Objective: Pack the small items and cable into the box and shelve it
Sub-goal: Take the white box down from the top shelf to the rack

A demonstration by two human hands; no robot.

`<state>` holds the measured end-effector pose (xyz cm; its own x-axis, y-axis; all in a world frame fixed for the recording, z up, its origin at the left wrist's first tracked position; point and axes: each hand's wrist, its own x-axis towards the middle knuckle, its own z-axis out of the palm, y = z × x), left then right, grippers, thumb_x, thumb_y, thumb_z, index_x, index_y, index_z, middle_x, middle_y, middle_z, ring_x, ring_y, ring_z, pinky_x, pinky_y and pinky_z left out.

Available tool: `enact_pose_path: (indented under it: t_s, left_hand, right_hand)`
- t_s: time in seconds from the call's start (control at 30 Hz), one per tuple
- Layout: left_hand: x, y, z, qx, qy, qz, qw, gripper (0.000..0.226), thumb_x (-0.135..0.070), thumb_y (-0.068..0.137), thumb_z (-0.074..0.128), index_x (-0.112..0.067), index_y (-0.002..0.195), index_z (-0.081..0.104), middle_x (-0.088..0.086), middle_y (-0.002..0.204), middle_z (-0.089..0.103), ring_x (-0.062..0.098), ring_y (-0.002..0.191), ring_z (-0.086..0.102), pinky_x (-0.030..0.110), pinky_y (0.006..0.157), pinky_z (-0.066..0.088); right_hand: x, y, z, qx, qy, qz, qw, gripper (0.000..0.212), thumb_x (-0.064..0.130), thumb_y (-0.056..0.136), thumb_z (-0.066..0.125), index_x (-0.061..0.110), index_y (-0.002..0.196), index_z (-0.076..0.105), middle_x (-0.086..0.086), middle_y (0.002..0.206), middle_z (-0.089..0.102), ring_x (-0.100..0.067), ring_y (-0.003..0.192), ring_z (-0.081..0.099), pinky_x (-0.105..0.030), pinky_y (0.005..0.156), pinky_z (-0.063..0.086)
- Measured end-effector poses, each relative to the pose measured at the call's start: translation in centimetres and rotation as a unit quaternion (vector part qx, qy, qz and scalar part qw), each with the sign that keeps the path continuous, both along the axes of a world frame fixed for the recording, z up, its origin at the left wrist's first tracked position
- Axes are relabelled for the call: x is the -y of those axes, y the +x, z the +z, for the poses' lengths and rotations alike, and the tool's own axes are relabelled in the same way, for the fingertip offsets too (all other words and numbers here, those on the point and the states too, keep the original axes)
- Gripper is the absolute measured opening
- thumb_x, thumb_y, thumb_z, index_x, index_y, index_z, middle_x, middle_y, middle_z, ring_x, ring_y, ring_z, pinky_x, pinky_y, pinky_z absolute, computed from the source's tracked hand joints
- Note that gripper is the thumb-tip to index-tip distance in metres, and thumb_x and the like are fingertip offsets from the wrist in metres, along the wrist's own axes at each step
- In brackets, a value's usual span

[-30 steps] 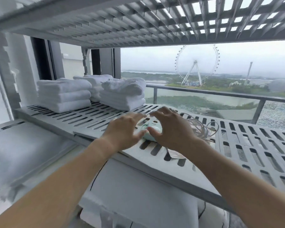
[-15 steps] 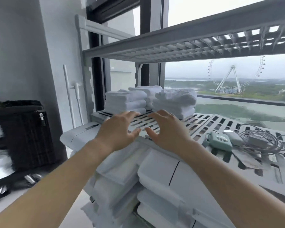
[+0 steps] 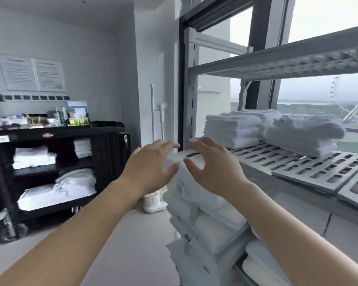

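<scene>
A white box [image 3: 191,156] with a dark slot in its lid tops a stack of white boxes [image 3: 205,221] at the left end of the slotted shelf [image 3: 298,168]. My left hand [image 3: 151,166] and my right hand [image 3: 213,166] hover side by side over the box lid, fingers spread and curved, thumbs close to its top. Neither hand holds anything; I cannot tell whether the fingertips touch the lid. The small items and the cable are out of view.
Folded white towels [image 3: 232,129] and a second pile [image 3: 304,133] sit at the back of the shelf, under an upper shelf [image 3: 298,62]. A black housekeeping cart [image 3: 56,133] with linens stands left. A white holder [image 3: 153,201] stands on the floor.
The view has swung left, and the green item and cable have left the frame at the right. Both hands moved from those items along the shelf to the white box.
</scene>
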<state>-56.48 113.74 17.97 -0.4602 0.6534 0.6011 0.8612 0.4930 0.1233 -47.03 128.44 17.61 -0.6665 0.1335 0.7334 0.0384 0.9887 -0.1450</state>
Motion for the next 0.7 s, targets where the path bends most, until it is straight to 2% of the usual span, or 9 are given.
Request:
enact_pose_path:
  t_s: [0.13, 0.23, 0.37, 0.53, 0.7]
  left_hand:
    - [8.3, -2.1, -0.8, -0.021, 0.008, 0.092, 0.996, 0.045, -0.048, 0.085, 0.050, -0.035, 0.127, 0.043, -0.011, 0.130, 0.051, 0.015, 0.115, 0.051, 0.043, 0.094, 0.044]
    - [14.7, -3.3, -1.2, -0.023, 0.007, 0.158, 0.987, 0.044, -0.046, 0.086, 0.050, -0.034, 0.127, 0.043, -0.010, 0.129, 0.052, 0.016, 0.114, 0.051, 0.043, 0.093, 0.045]
    - [23.1, -4.0, -1.9, -0.021, 0.012, 0.248, 0.968, 0.044, -0.046, 0.086, 0.051, -0.032, 0.128, 0.044, -0.011, 0.130, 0.052, 0.013, 0.114, 0.052, 0.034, 0.088, 0.046]
    - [33.3, -3.7, -2.7, -0.007, 0.014, 0.364, 0.931, 0.044, -0.046, 0.085, 0.053, -0.034, 0.127, 0.045, -0.012, 0.129, 0.052, 0.014, 0.106, 0.055, 0.025, 0.072, 0.040]
    - [43.5, -3.0, -2.2, -0.010, 0.013, 0.477, 0.878, 0.046, -0.045, 0.084, 0.054, -0.032, 0.127, 0.045, -0.008, 0.130, 0.054, 0.018, 0.109, 0.056, 0.029, 0.077, 0.042]
  right_hand:
    - [7.3, -4.5, -1.4, -0.004, -0.001, 0.084, 0.996, 0.038, 0.048, 0.087, 0.048, 0.031, 0.121, 0.051, 0.009, 0.125, 0.052, -0.014, 0.111, 0.051, -0.028, 0.074, 0.045]
    - [12.9, -7.8, -2.1, -0.010, -0.004, 0.146, 0.989, 0.038, 0.047, 0.087, 0.048, 0.030, 0.121, 0.051, 0.010, 0.123, 0.053, -0.014, 0.109, 0.052, -0.025, 0.070, 0.041]
    - [20.7, -11.8, -2.6, -0.011, -0.015, 0.239, 0.971, 0.036, 0.044, 0.087, 0.050, 0.030, 0.120, 0.053, 0.012, 0.122, 0.053, -0.013, 0.108, 0.052, -0.024, 0.070, 0.040]
    - [31.2, -15.6, -2.8, -0.004, -0.034, 0.379, 0.925, 0.034, 0.041, 0.087, 0.053, 0.027, 0.117, 0.056, 0.008, 0.119, 0.056, -0.016, 0.106, 0.054, -0.030, 0.072, 0.050]
    - [42.3, -18.9, -2.6, 0.000, -0.043, 0.497, 0.867, 0.033, 0.040, 0.087, 0.054, 0.025, 0.116, 0.056, 0.009, 0.119, 0.055, -0.016, 0.093, 0.057, -0.027, 0.066, 0.047]
